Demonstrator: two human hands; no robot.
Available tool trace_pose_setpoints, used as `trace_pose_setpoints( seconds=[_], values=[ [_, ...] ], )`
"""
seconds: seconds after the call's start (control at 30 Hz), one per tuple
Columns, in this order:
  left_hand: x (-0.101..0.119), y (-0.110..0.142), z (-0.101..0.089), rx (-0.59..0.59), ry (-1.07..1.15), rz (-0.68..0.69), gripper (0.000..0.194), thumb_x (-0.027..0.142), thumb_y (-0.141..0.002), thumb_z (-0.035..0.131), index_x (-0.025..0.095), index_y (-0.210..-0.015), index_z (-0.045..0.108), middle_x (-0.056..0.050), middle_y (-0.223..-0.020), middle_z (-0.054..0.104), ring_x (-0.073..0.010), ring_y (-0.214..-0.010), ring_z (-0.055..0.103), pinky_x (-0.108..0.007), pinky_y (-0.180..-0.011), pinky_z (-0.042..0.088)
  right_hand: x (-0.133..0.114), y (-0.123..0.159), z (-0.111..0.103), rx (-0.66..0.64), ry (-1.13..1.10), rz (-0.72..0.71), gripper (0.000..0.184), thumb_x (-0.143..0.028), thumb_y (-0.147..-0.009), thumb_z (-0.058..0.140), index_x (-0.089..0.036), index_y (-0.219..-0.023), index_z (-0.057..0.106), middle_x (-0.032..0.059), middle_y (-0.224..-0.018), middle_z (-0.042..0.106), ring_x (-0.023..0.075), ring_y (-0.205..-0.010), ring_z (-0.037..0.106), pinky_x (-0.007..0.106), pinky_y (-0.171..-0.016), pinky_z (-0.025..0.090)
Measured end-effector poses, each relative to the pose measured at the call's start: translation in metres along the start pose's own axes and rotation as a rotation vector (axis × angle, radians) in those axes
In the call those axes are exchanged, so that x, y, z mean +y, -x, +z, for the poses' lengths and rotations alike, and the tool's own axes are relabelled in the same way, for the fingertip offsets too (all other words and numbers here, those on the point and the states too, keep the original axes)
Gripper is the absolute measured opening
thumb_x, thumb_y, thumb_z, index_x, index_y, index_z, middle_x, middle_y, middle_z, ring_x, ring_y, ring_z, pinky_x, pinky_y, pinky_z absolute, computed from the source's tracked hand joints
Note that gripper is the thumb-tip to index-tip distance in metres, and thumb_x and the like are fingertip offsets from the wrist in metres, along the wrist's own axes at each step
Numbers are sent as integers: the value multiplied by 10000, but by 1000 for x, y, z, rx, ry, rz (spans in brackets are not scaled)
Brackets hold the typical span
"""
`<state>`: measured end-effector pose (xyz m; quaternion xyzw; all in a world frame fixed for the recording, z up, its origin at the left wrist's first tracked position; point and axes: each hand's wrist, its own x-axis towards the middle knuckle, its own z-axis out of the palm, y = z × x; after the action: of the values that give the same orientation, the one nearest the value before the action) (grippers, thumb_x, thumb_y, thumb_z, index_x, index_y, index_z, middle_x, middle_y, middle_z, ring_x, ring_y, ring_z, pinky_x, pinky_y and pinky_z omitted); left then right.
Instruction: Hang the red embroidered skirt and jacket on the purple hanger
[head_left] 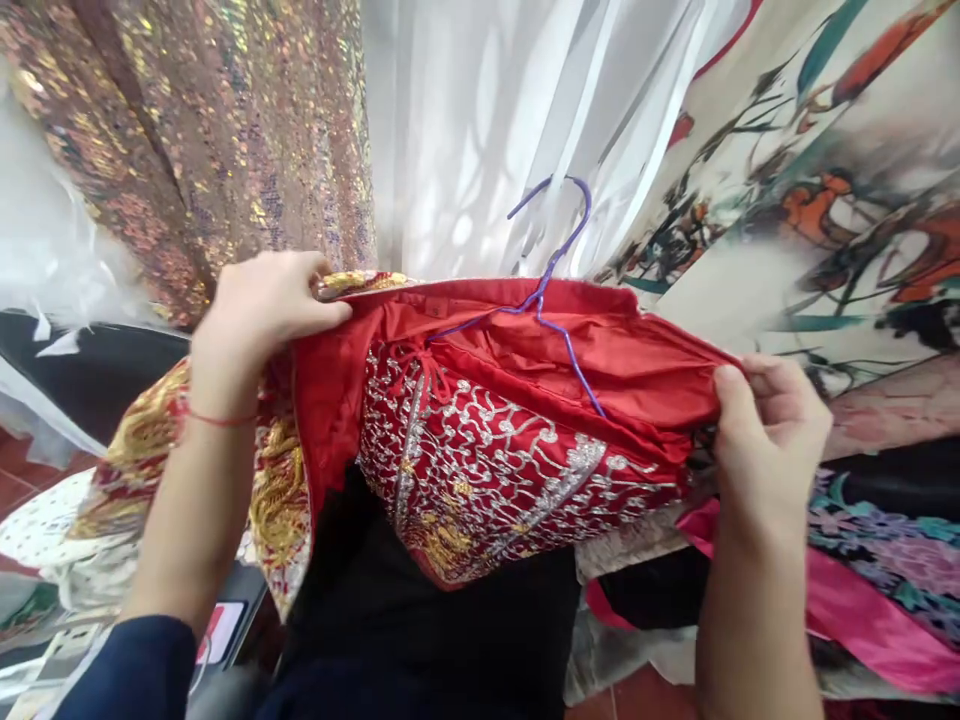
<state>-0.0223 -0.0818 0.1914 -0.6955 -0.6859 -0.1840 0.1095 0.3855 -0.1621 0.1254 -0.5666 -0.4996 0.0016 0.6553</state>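
My left hand [266,300] is closed on the upper edge of a red embroidered jacket [281,480] with gold and white patterns outside. At the other end, my right hand [772,430] pinches the edge of the same jacket between thumb and fingers. Its smooth red lining [330,385] faces me, stretched between both hands. A purple wire hanger [551,265] stands in the opening, hook upward. In front of the lining hangs a red bodice [480,450] with silver and gold embroidery and a small red tie. The hanger's lower part is hidden behind the bodice.
Behind hang a gold sequined cloth [247,130], sheer white fabric [457,130] and cream fabric with painted patterns [847,150]. Pink ribbon and black floral cloth [900,560] lie at the right. A phone [225,632] rests at lower left.
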Motion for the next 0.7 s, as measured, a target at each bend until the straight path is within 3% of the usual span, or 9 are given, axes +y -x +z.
trace_pose_setpoints(
  seconds=[0.07,0.17,0.2,0.3,0.4,0.5,0.6,0.63,0.7],
  values=[
    [12,2,37,274,69,-18,396,293,-757,642,122,-1114,627,-191,-1127,647,-372,-1118,582,-530,-976,481,10,11,4,3,82,-79,307,-519,-865,627,-222,-941,607,28,-868,626,180,-779,589,361,-785,475],
    [24,28,106,625,278,-71,518,250,-776,647,148,-1271,532,-193,-1350,519,-380,-1295,458,-580,-1084,369,25,26,5,-83,117,-100,267,-477,-929,558,-220,-988,601,26,-904,625,183,-826,587,349,-823,478],
    [24,39,130,655,328,-55,516,296,-800,655,156,-1276,514,-197,-1341,513,-383,-1307,442,-595,-1101,333,28,30,4,-101,99,-93,269,-479,-930,556,-218,-974,602,23,-892,621,181,-818,584,337,-805,478],
    [16,68,192,590,441,-45,541,454,-791,720,170,-1204,516,-220,-1303,524,-396,-1299,447,-595,-1096,303,28,35,2,-164,18,-22,288,-508,-911,595,-221,-911,611,2,-845,622,162,-769,576,292,-745,474],
    [1,85,228,564,403,-43,529,461,-830,688,150,-1235,548,-238,-1369,550,-405,-1332,469,-581,-1093,303,18,33,0,-345,-68,145,382,-525,-784,762,-235,-999,641,-3,-920,693,161,-788,624,270,-732,497],
    [-15,90,232,506,383,67,368,323,-906,556,165,-1231,620,-173,-1314,660,-344,-1258,592,-496,-1042,408,8,27,-2,-653,-75,346,504,-524,-658,865,-204,-1013,703,31,-971,758,217,-854,689,297,-746,546],
    [-33,89,208,539,429,94,312,235,-872,524,165,-1130,686,-125,-1143,749,-284,-1084,699,-399,-924,518,10,24,-1,-886,-71,589,462,-585,-671,836,-171,-848,734,44,-799,762,238,-730,704,333,-676,573],
    [-39,89,195,594,439,84,292,235,-854,542,167,-1091,699,-108,-1071,766,-267,-998,721,-378,-872,542,13,25,1,-897,-89,641,458,-592,-675,832,-176,-842,737,41,-778,760,240,-710,707,343,-666,580],
    [-49,90,163,772,435,52,255,259,-817,602,184,-1033,717,-68,-969,775,-237,-852,729,-356,-783,562,22,30,6,-788,-133,607,433,-561,-700,835,-194,-911,745,46,-834,768,243,-747,718,356,-680,596]
  ],
)
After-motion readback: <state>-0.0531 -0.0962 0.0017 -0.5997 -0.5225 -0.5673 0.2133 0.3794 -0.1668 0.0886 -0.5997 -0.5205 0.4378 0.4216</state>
